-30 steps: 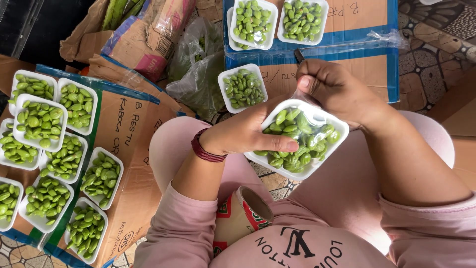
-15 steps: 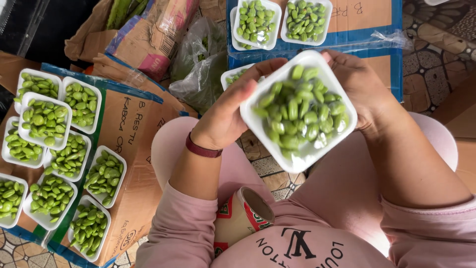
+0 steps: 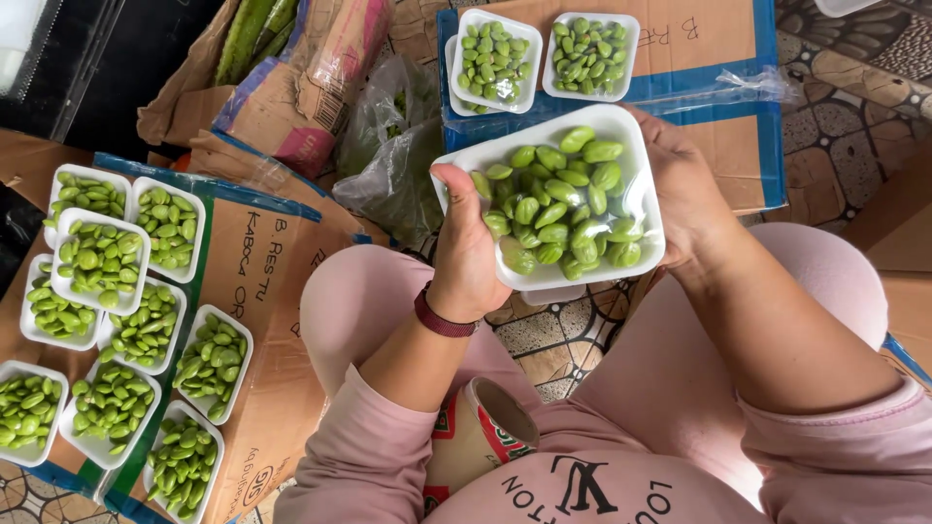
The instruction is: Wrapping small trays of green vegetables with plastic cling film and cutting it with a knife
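Both hands hold one white foam tray [image 3: 621,126] filled with green beans [image 3: 563,209], covered in clear film, raised above my lap. My left hand [image 3: 466,252] grips its left edge, thumb over the rim. The tray's right side rests in my right hand [image 3: 684,189], fingers behind it. Below the raised tray, the rim of another white tray [image 3: 553,294] peeks out.
Several filled bean trays [image 3: 102,262] lie on a flattened cardboard box [image 3: 267,291] at left. Two more trays [image 3: 495,58] sit on a blue-edged box [image 3: 738,116] ahead. Plastic bags [image 3: 388,146] and green pods [image 3: 252,34] lie at the top. A roll [image 3: 485,437] rests on my lap.
The tray went from tilted low in my hands to lifted and turned face-up toward me. Over the last half second it shifted slightly closer and more level.
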